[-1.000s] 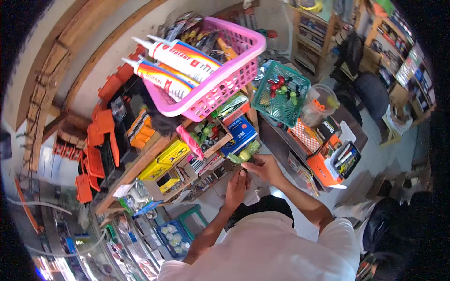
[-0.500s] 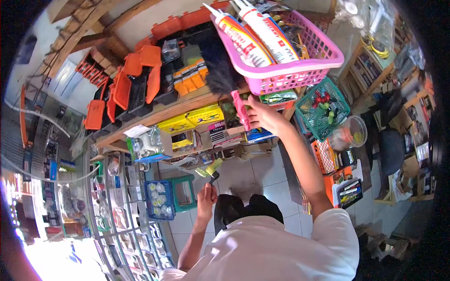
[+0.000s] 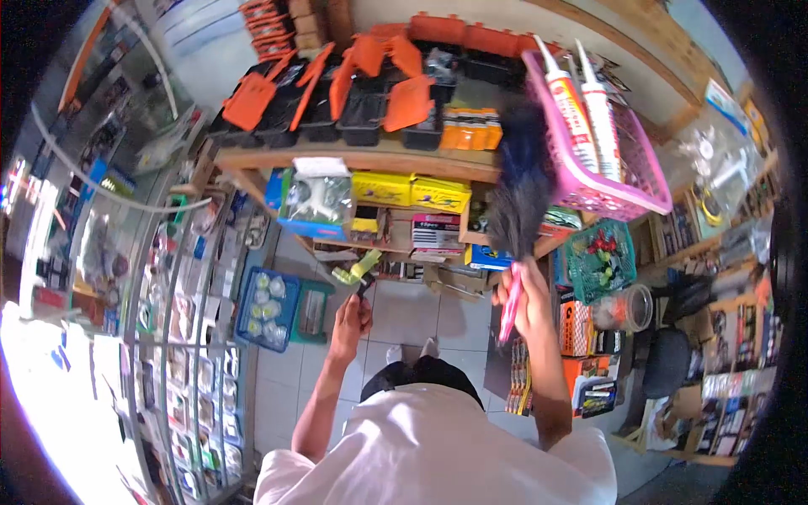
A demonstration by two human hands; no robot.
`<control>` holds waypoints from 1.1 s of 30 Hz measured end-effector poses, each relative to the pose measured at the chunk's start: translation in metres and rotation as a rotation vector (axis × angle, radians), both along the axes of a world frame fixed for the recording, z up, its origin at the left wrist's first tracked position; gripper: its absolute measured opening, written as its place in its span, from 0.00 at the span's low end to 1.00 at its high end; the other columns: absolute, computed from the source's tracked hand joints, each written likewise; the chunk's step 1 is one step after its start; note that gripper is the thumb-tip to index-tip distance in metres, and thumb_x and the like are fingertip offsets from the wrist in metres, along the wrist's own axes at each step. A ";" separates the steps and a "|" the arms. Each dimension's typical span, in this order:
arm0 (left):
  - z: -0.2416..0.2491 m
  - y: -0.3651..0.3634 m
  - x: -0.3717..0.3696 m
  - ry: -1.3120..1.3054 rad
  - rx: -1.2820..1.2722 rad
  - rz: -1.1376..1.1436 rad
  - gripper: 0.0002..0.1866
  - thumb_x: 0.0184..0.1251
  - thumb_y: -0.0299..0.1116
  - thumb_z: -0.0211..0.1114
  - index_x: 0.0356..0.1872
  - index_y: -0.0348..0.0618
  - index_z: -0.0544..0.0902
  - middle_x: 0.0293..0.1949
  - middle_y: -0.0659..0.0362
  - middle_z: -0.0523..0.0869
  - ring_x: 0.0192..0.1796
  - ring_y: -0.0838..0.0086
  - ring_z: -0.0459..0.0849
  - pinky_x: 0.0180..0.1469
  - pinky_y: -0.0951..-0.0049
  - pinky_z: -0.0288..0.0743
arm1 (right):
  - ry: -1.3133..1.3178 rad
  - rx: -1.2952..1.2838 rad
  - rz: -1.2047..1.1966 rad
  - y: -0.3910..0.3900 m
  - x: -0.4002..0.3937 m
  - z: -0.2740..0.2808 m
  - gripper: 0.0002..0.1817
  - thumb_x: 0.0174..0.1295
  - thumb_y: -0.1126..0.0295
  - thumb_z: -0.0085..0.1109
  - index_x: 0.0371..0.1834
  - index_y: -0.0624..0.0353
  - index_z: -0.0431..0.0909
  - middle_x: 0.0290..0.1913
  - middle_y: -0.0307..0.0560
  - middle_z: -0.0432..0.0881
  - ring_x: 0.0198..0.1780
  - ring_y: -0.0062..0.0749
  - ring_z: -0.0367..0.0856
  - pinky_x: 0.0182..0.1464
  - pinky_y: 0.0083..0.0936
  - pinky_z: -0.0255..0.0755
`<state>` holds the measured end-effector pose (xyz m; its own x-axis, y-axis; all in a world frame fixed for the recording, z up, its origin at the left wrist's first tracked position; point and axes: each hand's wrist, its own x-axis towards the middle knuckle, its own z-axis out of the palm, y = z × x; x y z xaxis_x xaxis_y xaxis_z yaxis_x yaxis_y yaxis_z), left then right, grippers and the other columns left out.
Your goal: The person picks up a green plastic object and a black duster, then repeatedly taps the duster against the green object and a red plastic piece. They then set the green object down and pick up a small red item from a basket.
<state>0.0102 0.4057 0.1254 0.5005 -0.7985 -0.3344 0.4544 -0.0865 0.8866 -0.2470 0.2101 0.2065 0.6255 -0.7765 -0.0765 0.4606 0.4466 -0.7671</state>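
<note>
My right hand [image 3: 532, 301] is closed around the pink handle of a feather duster [image 3: 519, 220]. The duster's dark plumes point up and away from me, overlapping the shelf edge, and are blurred at the top. Lower on the left, my left hand [image 3: 348, 326] is closed on the black handle of a small tool with a yellow-green head [image 3: 359, 268]; I cannot make out its exact kind. That tool is held over the floor, in front of the lower shelf. Right of the duster stands a pink basket [image 3: 606, 198] with white sealant tubes [image 3: 599, 126].
Black bins with orange lids [image 3: 410, 103] line the wooden shelf [image 3: 353, 158]. Yellow boxes [image 3: 411, 190] sit below. A green basket [image 3: 599, 261] and a clear tub [image 3: 627, 309] are at right. A blue crate [image 3: 268, 308] stands beside a green stool [image 3: 313, 313] at left.
My right hand has drawn the feather duster back toward me, with fingers now wrapped around its handle. The view has shifted, and my left hand still holds the yellow-green tool.
</note>
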 end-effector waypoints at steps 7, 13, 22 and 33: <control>0.002 0.006 0.021 -0.140 -0.085 -0.052 0.19 0.78 0.46 0.43 0.31 0.42 0.70 0.23 0.66 0.66 0.23 0.82 0.63 0.25 0.79 0.58 | 0.314 0.004 0.163 0.124 -0.024 -0.034 0.14 0.72 0.57 0.43 0.33 0.54 0.61 0.26 0.43 0.69 0.25 0.25 0.70 0.28 0.19 0.67; -0.036 0.013 0.028 -0.834 -0.094 0.014 0.16 0.76 0.36 0.45 0.31 0.34 0.69 0.22 0.56 0.71 0.24 0.73 0.70 0.28 0.69 0.64 | 0.764 -0.460 0.164 0.164 -0.021 -0.063 0.18 0.69 0.69 0.51 0.58 0.67 0.73 0.29 0.37 0.75 0.30 0.15 0.70 0.34 0.14 0.67; -0.006 0.037 0.044 -0.271 -0.007 -0.094 0.15 0.77 0.36 0.44 0.31 0.38 0.70 0.24 0.60 0.72 0.27 0.71 0.70 0.30 0.66 0.66 | 0.844 -0.552 0.146 0.169 -0.003 -0.075 0.17 0.66 0.72 0.56 0.56 0.66 0.76 0.28 0.37 0.76 0.29 0.15 0.69 0.32 0.15 0.67; -0.009 0.054 0.066 -0.527 -0.130 0.196 0.16 0.78 0.44 0.44 0.31 0.44 0.67 0.25 0.67 0.63 0.25 0.83 0.59 0.27 0.78 0.57 | 0.757 -0.817 0.371 0.145 0.029 -0.069 0.15 0.64 0.73 0.58 0.52 0.65 0.79 0.25 0.35 0.76 0.26 0.14 0.68 0.28 0.15 0.64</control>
